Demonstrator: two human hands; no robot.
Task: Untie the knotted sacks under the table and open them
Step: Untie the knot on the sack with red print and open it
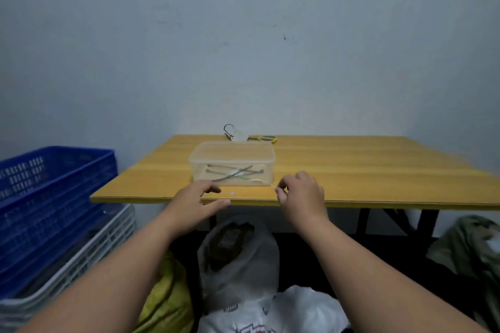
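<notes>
A: State of each grip?
B: Left hand relaxed, fingers loosely extended, holding nothing; right hand with fingers curled, whether it pinches anything cannot be told. Both hover at the surface edge.
A: Sacks?
B: Clear sack lies below, between both grips; yellow sack beneath the left forearm.

hands at table edge | clear box on top | sacks beneath

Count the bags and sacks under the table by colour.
Translucent white plastic bag: 1
White printed plastic bag: 1
Yellow woven sack: 1
Olive green cloth bag: 1
Total: 4
</notes>
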